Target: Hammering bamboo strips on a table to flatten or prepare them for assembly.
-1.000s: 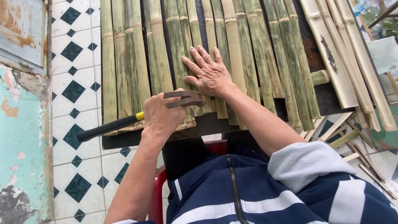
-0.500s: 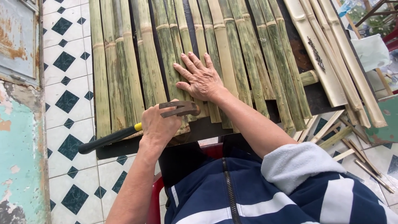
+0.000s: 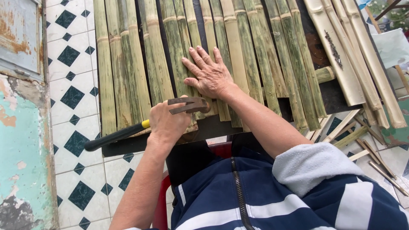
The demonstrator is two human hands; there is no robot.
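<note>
Both hands have hardly moved: left hand (image 3: 168, 121) stays closed around the hammer (image 3: 140, 125), right hand (image 3: 208, 74) still presses flat, fingers spread, on bamboo slats (image 3: 179, 51).

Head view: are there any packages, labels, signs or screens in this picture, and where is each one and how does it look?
None can be seen: no package, label, sign or screen.
The left hand holds a hammer with a black and yellow handle.
The right hand lies flat on green bamboo slats.
A rusty grey metal panel on the left carries no visible lettering.
</note>
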